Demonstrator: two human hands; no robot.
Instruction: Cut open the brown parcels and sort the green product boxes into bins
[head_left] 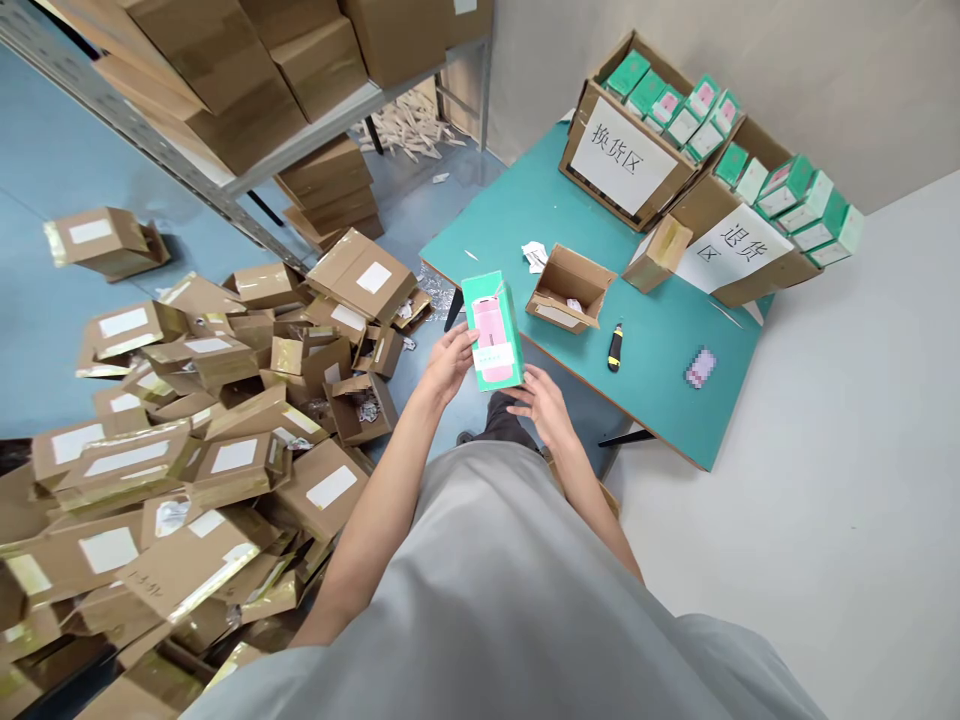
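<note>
A green product box (492, 325) with a pink bottle-like picture and a pale label is held up in front of my body, just off the table's near edge. My left hand (452, 362) grips its left side, thumb on the front. At the lower right corner, my right hand (545, 402) has its fingers apart; whether a fingertip touches the box is hard to tell. Beyond it on the table stands an open cardboard box (570, 285) with a scrap of paper inside. A black and yellow utility knife (615, 348) lies to the right of that carton.
Two large cartons with handwritten signs, the left carton (622, 150) and right carton (739, 250), hold several green boxes on the green table (499, 225). A small carton (658, 252) leans there. Opened cartons (232, 455) pile up at left, below a shelf (300, 140).
</note>
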